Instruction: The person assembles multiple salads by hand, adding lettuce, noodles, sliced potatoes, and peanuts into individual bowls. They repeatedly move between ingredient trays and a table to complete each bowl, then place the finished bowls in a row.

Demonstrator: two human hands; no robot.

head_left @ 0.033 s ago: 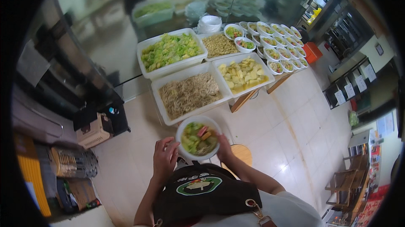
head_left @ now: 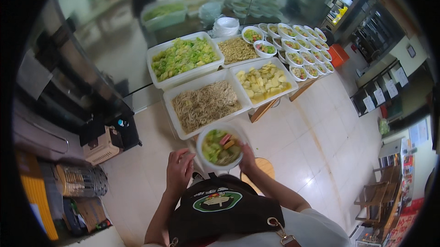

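In front of my apron, my right hand (head_left: 248, 159) grips the right rim of a white round bowl (head_left: 200, 149). Inside the bowl lie chopped lettuce (head_left: 212, 142), pink and orange-brown pieces (head_left: 226, 140) and some noodle-like strands at the near side. My left hand (head_left: 178, 170) hovers just left of the bowl, a small gap between them. Its fingers are loosely curled and apart, with nothing visible in them. Closest beyond the bowl is a white tub of greyish-brown shredded food (head_left: 206, 105).
Behind it stand tubs of chopped lettuce (head_left: 183, 59), yellow slices (head_left: 263, 82) and small pale pieces (head_left: 238, 49). Stacked empty bowls (head_left: 227, 26) are by the glass. Many filled bowls (head_left: 305, 54) crowd the table's right end. A round wooden stool (head_left: 262, 169) is below my right forearm.
The bowl has shifted slightly right and away from me with my right hand. A gap now shows between it and my left hand, which stays about where it was.
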